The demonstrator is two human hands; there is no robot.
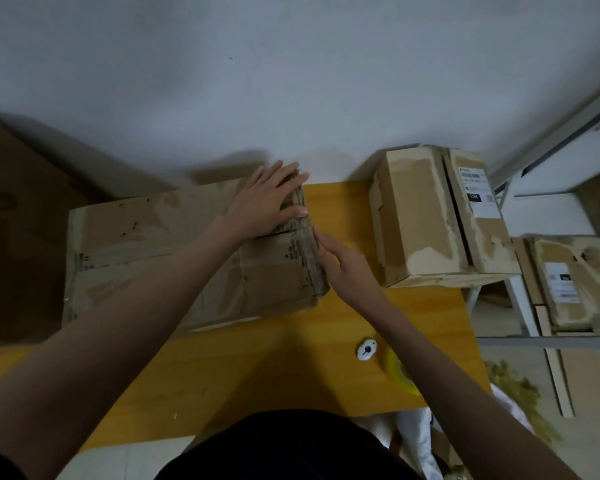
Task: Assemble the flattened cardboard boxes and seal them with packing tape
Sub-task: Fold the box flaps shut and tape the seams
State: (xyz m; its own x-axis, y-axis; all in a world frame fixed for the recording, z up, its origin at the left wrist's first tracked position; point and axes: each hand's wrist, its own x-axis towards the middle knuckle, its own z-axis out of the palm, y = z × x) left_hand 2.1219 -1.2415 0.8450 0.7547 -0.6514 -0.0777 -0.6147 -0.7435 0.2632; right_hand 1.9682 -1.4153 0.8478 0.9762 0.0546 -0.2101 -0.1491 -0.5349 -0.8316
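On the yellow wooden table point(257, 368), a large worn brown cardboard box point(146, 258) lies at left. Left hand point(267, 199) flat, open on its right end; right hand point(347, 268) open, fingers touching its side. Yellow tape roll point(397, 372) near the right forearm.

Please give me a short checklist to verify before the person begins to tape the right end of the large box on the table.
1. End flaps folded shut on the large box: ok; the left hand presses them flat.
2. Right hand free to take tape: ok; it only touches the box end.
3. Tape roll within reach: ok; on the table, partly behind the right forearm.
4. Loose tape end ready: cannot tell.
5. Small white tool at hand: ok.
6. Second box clear of work: ok; stands apart.
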